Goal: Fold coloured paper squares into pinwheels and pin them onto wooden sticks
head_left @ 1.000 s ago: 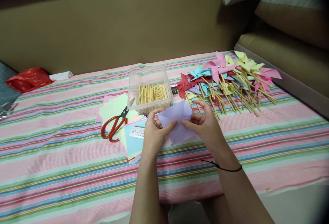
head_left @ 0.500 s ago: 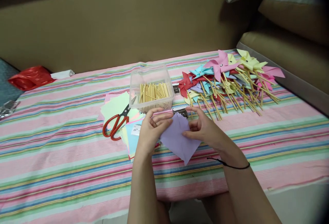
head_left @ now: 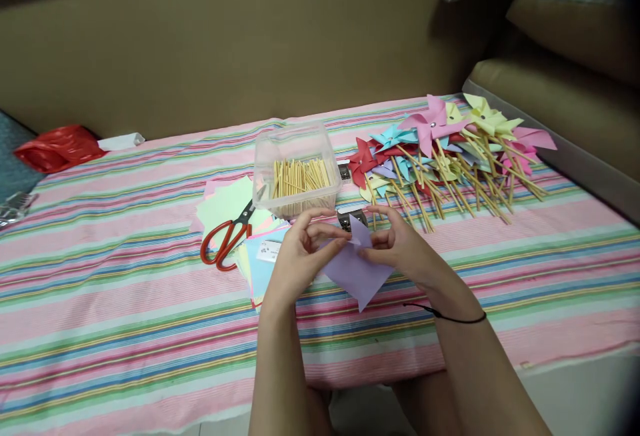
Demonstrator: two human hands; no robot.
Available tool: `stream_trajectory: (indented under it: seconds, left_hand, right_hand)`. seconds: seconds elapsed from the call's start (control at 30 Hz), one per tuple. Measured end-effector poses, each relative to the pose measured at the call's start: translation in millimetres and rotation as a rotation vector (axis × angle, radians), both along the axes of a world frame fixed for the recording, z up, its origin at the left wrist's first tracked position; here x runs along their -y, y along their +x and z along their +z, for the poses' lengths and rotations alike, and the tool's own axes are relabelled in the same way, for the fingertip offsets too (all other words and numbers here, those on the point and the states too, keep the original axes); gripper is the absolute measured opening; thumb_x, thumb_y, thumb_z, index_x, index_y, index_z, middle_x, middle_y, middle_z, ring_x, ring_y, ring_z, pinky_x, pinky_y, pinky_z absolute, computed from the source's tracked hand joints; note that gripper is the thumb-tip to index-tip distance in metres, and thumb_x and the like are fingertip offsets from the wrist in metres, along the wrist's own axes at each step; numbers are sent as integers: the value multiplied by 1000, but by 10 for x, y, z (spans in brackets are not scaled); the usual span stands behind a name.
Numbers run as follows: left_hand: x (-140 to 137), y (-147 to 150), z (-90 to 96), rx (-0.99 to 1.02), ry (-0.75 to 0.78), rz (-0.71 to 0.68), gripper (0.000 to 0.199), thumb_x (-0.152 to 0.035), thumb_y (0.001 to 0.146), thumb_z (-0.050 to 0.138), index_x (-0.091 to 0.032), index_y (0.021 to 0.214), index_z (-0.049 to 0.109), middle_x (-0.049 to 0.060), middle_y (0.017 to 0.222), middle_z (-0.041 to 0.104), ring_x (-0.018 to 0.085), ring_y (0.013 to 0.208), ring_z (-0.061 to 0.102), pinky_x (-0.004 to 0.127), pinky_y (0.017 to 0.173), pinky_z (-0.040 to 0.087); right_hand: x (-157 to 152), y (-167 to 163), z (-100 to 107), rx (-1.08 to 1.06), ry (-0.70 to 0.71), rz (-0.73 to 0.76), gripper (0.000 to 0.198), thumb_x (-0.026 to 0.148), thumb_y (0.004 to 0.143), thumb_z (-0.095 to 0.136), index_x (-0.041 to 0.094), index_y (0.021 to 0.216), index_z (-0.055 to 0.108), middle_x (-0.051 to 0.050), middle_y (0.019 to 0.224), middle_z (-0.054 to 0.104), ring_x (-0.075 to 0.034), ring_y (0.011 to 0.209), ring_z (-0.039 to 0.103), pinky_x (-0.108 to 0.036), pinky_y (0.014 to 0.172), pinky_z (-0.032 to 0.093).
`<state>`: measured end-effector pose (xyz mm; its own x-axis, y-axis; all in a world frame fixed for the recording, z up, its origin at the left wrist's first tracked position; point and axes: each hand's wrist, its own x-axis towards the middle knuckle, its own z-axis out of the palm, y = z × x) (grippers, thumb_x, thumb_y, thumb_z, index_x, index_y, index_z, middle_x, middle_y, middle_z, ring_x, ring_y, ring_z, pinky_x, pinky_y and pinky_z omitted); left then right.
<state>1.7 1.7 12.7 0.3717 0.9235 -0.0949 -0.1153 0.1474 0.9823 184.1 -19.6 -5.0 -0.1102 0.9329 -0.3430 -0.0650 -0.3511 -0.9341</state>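
Note:
A purple sheet of paper (head_left: 357,279) is held between my two hands over the striped cloth, one corner pointing down toward me. My left hand (head_left: 307,249) pinches it at the upper left, thumb near the middle. My right hand (head_left: 400,246) grips the upper right part, with the thumb in front. A narrow tip of the paper stands up between the fingers of both hands. Just beyond the paper lies a small dark tray of metallic bits (head_left: 351,219). Left of my left hand is a stack of coloured paper squares (head_left: 257,273), topped by a small white label.
A clear plastic box (head_left: 297,136) holds many wooden sticks (head_left: 300,178). Red-handled scissors (head_left: 225,243) rest on pale paper sheets (head_left: 225,203). Finished paper pinwheels (head_left: 435,126) are heaped at the right. A red plastic bag (head_left: 60,148) lies far left on the striped cloth (head_left: 150,289).
Both thumbs have come closer together near the paper's upper part. The sheet's top corner now stands up more between my hands, and its surface is bent there.

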Motion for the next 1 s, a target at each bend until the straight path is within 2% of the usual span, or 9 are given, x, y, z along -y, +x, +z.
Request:
stream_trajectory:
  seconds: [0.1, 0.3, 0.6, 0.77, 0.87, 1.0]
  left_hand:
    - [3, -5, -7, 8, 19, -30, 37, -27, 77, 71, -20, 109, 53, 2, 80, 72, 18, 83, 68, 28, 74, 48]
    - [-16, 14, -39, -20, 64, -20, 44, -17, 70, 75, -20, 107, 53, 3, 85, 70, 18, 89, 67, 28, 78, 50]
    - [-19, 35, -89, -112, 12, -25, 44, -14, 68, 73, -22, 107, 54, 4, 87, 70, 17, 81, 67, 23, 63, 47]
    - [-16, 25, -106, -198, 99, -36, 18, -23, 68, 74, -19, 84, 67, 5, 86, 69, 18, 74, 64, 26, 60, 47]
    - [-8, -8, -77, -237, 114, -62, 21, -29, 67, 77, -20, 86, 72, 7, 88, 71, 21, 76, 64, 29, 61, 49]
    - [-7, -35, -35, -256, 121, -139, 27, -34, 69, 76, -21, 92, 74, 8, 96, 72, 24, 88, 64, 33, 74, 50]
  right_hand:
    - [5, 2, 12, -7, 19, -19, 77, 19, 65, 72, 25, 129, 29, 2, 68, 69, -17, 60, 64, -25, 54, 45]
    - [19, 2, 27, -34, 51, 10, 76, 17, 65, 72, 24, 128, 30, 5, 65, 66, -15, 59, 62, -25, 55, 44]
    - [27, 30, 7, 9, 78, 46, 77, 19, 67, 73, 25, 130, 29, 8, 62, 60, -14, 57, 59, -24, 53, 41]
    - [25, 35, -1, 48, 83, 45, 75, 19, 67, 72, 25, 130, 30, 7, 62, 61, -16, 58, 60, -26, 53, 42]
    - [21, 38, 2, 64, 67, 17, 75, 19, 67, 72, 25, 129, 31, 4, 66, 64, -19, 61, 64, -28, 55, 45]
    - [20, 48, -2, 80, 58, -10, 73, 20, 66, 73, 27, 127, 32, 2, 70, 67, -21, 65, 67, -29, 55, 47]
